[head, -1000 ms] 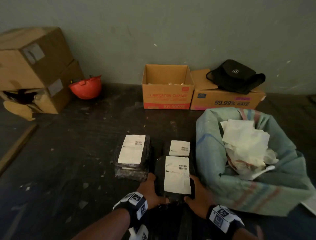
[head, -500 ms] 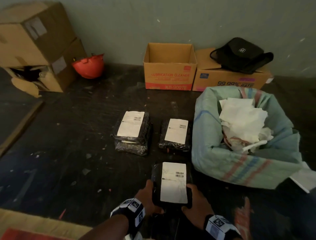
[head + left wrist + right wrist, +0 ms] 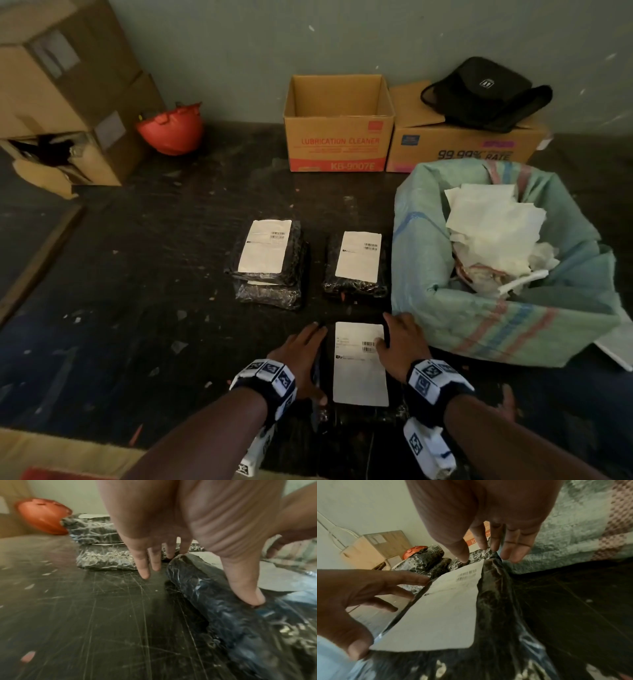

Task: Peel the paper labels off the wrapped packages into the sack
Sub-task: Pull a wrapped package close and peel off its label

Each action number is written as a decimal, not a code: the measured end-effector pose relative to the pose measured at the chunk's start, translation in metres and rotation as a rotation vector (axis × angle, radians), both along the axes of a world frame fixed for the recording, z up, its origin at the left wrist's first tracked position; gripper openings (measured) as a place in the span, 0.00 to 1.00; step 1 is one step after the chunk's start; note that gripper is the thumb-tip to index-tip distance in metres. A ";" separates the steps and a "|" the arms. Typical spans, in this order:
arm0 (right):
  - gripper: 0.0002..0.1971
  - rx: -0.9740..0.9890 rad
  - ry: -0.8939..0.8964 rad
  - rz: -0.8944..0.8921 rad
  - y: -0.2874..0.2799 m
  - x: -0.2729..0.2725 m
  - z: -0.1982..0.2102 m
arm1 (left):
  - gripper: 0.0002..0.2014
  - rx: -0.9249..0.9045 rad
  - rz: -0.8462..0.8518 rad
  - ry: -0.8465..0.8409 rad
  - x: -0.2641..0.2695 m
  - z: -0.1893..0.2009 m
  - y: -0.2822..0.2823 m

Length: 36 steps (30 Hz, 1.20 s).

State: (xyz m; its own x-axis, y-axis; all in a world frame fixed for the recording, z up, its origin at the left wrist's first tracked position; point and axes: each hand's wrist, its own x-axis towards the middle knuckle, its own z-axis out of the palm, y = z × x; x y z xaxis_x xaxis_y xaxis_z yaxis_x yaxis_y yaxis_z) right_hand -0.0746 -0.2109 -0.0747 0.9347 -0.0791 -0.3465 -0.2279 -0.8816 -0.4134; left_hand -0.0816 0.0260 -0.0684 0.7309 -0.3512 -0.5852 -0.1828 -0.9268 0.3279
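A black wrapped package [image 3: 356, 414] with a white paper label [image 3: 359, 363] lies on the dark floor right in front of me. My left hand [image 3: 303, 353] lies along its left side with straight fingers [image 3: 142, 566], and the thumb [image 3: 247, 588] presses on the wrap. On the right edge rests my right hand [image 3: 399, 341], fingers straight, thumb [image 3: 460, 553] touching the label [image 3: 440, 615] near the barcode. Two more labelled packages sit farther off: a stack [image 3: 267, 260] on the left and a single one [image 3: 356, 263]. The green woven sack [image 3: 479, 325] stands to the right, holding crumpled white paper [image 3: 493, 229].
Against the back wall stand an open "Lubrication Cleaner" carton [image 3: 339, 137] and a closed carton [image 3: 459, 144] with a black bag [image 3: 486, 92] on top. A red helmet [image 3: 171, 130] and stacked cartons [image 3: 61, 102] are at the back left. Paper scraps litter the floor.
The package came from beside the other two toward me and now lies flat. Both hands shifted from gripping its near end to lying along its sides.
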 end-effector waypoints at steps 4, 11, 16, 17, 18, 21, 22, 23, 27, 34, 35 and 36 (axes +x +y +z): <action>0.26 -0.028 0.008 0.006 0.006 0.007 -0.009 | 0.71 0.037 -0.072 0.047 0.011 -0.003 -0.001; 0.07 0.054 -0.139 -0.038 0.010 0.008 -0.010 | 0.71 0.033 -0.125 0.075 0.019 -0.011 0.004; 0.04 -0.001 -0.227 -0.053 0.017 0.010 -0.008 | 0.72 0.041 -0.142 0.064 0.021 -0.016 0.006; 0.04 -0.007 -0.240 -0.038 0.018 0.010 -0.006 | 0.71 0.044 -0.144 0.061 0.021 -0.016 0.005; 0.05 -0.001 -0.255 -0.014 0.020 0.009 -0.004 | 0.71 0.045 -0.146 0.057 0.021 -0.016 0.005; 0.09 0.069 -0.268 0.037 0.023 0.004 0.001 | 0.71 0.043 -0.152 0.052 0.021 -0.016 0.005; 0.08 0.089 -0.262 0.033 0.023 0.001 0.002 | 0.71 0.041 -0.155 0.052 0.022 -0.017 0.006; 0.08 0.100 -0.261 0.024 0.022 -0.001 0.003 | 0.71 0.040 -0.159 0.050 0.022 -0.018 0.006; 0.09 0.144 -0.295 -0.002 0.020 -0.012 0.008 | 0.71 0.050 -0.173 0.030 0.023 -0.017 0.003; 0.09 0.247 -0.330 -0.028 0.022 -0.029 0.015 | 0.70 0.045 -0.209 0.016 0.023 -0.014 0.001; 0.08 0.273 -0.338 -0.034 0.022 -0.031 0.016 | 0.70 0.044 -0.212 0.014 0.024 -0.015 0.002; 0.08 0.298 -0.344 -0.042 0.023 -0.034 0.017 | 0.71 0.044 -0.214 0.011 0.023 -0.016 0.002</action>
